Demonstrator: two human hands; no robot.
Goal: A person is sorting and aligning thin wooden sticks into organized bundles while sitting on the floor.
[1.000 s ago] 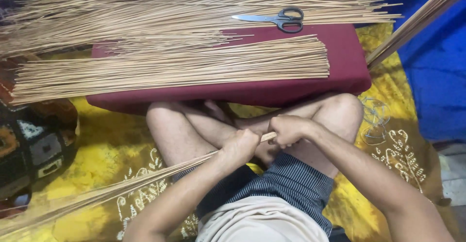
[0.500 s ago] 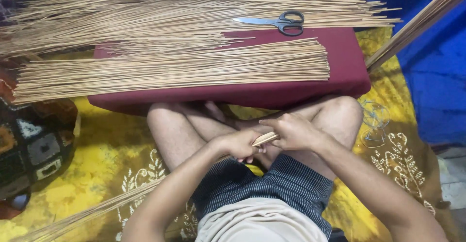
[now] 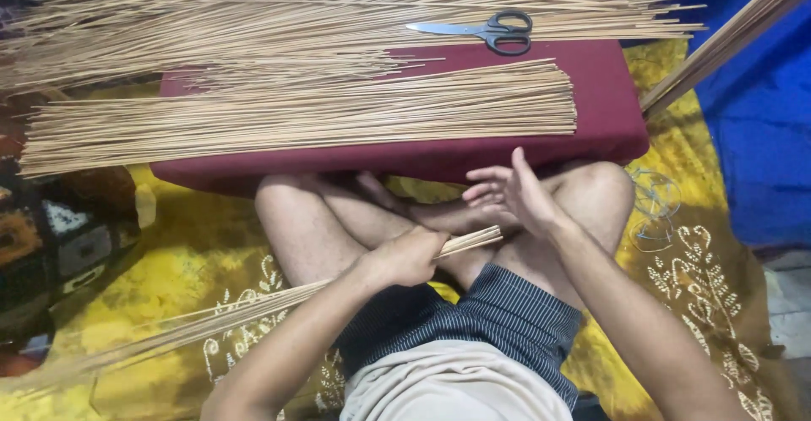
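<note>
Cross-legged on a yellow patterned cloth (image 3: 177, 260), bare knees tucked against a dark red cushion (image 3: 604, 92). Left hand (image 3: 405, 256) closed in a fist round a thin bundle of sticks (image 3: 253, 307), cut ends poking out just past the knuckles, long tail running down and away to the left over the thigh and the cloth, blurred at its far end. Right hand (image 3: 511, 193) open, fingers spread and loosely curved, palm turned toward the stick ends, hovering just above and beside them, holding nothing and apart from the bundle. Laid flat across the cushion, a neat row of cut sticks (image 3: 312, 117), ends squared off at the right. Behind that, a looser, longer heap of sticks (image 3: 338, 7) fanning across the top of the scene. Resting on the cushion's far edge, touching the heap, black-handled scissors (image 3: 490, 31), blades shut and pointing left. At upper right, another bunch of sticks (image 3: 726, 37) slanting over blue fabric (image 3: 760, 159). Striped shorts (image 3: 498, 320) and a pale shirt at the bottom edge.
</note>
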